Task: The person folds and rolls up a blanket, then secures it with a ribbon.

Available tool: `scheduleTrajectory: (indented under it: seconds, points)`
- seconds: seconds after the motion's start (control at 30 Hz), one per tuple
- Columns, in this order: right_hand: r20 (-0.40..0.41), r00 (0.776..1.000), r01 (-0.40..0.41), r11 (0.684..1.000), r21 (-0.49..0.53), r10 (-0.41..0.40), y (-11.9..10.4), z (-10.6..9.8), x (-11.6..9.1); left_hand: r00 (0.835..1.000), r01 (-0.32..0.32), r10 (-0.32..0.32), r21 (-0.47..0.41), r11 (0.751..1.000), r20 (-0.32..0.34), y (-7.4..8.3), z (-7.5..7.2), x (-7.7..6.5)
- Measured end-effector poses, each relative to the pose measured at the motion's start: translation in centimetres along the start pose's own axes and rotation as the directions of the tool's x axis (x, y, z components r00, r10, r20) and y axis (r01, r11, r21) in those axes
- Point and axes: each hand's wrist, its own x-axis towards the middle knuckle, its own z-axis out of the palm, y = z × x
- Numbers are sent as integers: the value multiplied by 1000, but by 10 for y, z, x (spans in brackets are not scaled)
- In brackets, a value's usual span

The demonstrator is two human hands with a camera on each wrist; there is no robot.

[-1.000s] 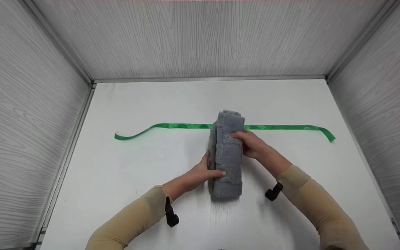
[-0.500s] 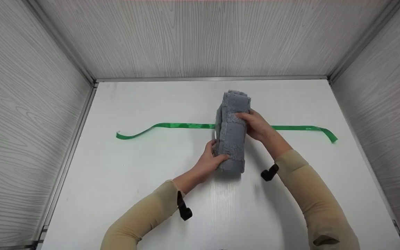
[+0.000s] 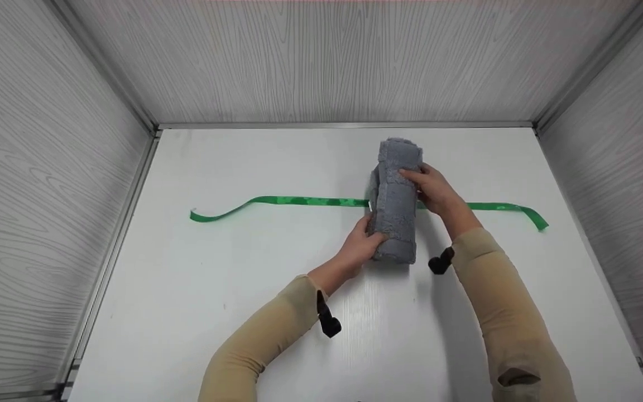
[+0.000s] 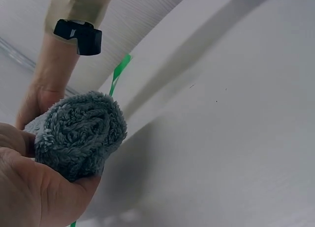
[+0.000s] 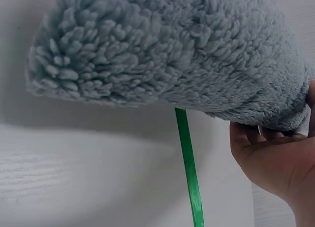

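Observation:
A rolled grey fluffy towel (image 3: 398,204) is held over the white table in both hands, its long side pointing away from me. My left hand (image 3: 358,248) grips the near end from the left, thumb on top. Higher up on the right side, my right hand (image 3: 437,190) holds the roll, also with its thumb on top. Beneath the towel a green ribbon (image 3: 316,201) runs crosswise; the roll hides part of it. The spiral end of the towel (image 4: 81,131) faces the left wrist view. Fingers under the roll are mostly hidden.
The white tabletop (image 3: 254,262) is bordered by grey wood-grain panels, with the back panel (image 3: 338,67) just past the far edge. Both ribbon ends curve toward me. Black wrist cameras hang at both sleeves.
Both hands have carried the towel away from me and to the right, from nearer the table's front to across the ribbon. Their grip looks the same.

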Motion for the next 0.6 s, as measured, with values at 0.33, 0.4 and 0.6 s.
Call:
scheduleTrajectory:
  seconds: [0.33,0.4,0.6]
  points:
    - [-89,996,-21,993,-118,11,15,-10,5,1000,-3,3,30,1000,-4,-9,7,11]
    - [-119,993,-34,988,-149,16,19,-11,7,1000,9,-8,29,1000,-8,-10,8,12]
    - [-196,980,-38,948,-315,-26,30,-12,7,999,34,-34,69,997,-9,-13,10,14]
